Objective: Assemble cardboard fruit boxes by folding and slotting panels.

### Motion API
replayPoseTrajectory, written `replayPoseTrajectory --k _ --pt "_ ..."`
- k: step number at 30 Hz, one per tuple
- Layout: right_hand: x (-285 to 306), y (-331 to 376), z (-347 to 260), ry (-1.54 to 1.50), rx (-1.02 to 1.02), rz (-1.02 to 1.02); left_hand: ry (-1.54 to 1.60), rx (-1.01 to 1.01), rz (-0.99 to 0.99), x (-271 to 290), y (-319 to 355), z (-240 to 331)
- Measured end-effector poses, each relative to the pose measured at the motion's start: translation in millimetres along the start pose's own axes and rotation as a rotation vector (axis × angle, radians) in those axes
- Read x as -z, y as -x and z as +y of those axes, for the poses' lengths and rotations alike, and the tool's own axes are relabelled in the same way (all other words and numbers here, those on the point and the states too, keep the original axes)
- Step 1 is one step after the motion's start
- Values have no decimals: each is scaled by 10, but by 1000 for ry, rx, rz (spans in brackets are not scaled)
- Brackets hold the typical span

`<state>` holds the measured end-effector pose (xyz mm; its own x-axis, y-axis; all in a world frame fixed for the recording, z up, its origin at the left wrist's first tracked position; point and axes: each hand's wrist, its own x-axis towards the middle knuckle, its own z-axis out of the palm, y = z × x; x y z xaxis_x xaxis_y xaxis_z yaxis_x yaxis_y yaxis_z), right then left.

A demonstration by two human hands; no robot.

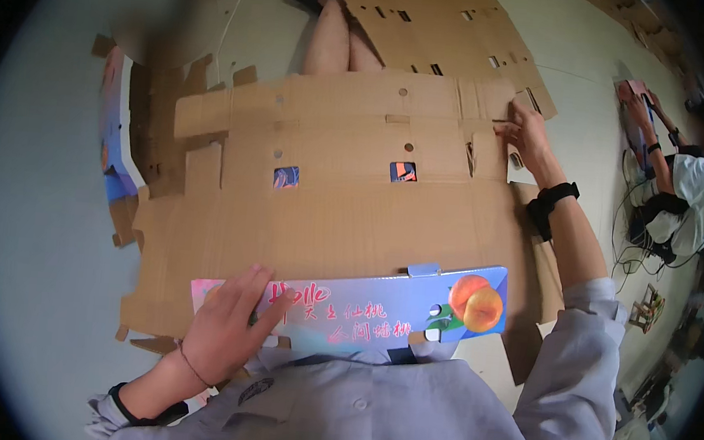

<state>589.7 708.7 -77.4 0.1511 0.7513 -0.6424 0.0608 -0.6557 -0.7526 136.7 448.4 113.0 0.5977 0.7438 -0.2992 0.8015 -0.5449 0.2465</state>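
A large flat brown cardboard box blank [344, 211] lies spread out in front of me, with small cut-out holes showing a printed side beneath. Its near flap [378, 309] is folded up toward me and shows a blue-purple printed face with a peach picture. My left hand [224, 326] lies flat on the left end of this printed flap, pressing it. My right hand [528, 135] reaches to the far right edge of the blank, its fingers gripping a small tab beside a slot.
More flat cardboard blanks [433, 28] lie on the pale floor beyond. Another person's bare leg and dark sandal [330, 28] stretch in at the top. A second person [677, 188] sits at the right handling a printed sheet. A printed blank edge [113, 160] lies at the left.
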Motion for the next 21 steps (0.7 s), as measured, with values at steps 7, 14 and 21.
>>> replayPoseTrajectory --k 7,14,21 --pt "-789 158 -191 636 489 -416 -57 17 63 -214 -83 -7" --pt "-1475 -296 -197 964 476 -157 -66 41 127 -178 -108 189" --pt "-1539 -622 61 396 449 -67 332 71 -257 534 -67 232"
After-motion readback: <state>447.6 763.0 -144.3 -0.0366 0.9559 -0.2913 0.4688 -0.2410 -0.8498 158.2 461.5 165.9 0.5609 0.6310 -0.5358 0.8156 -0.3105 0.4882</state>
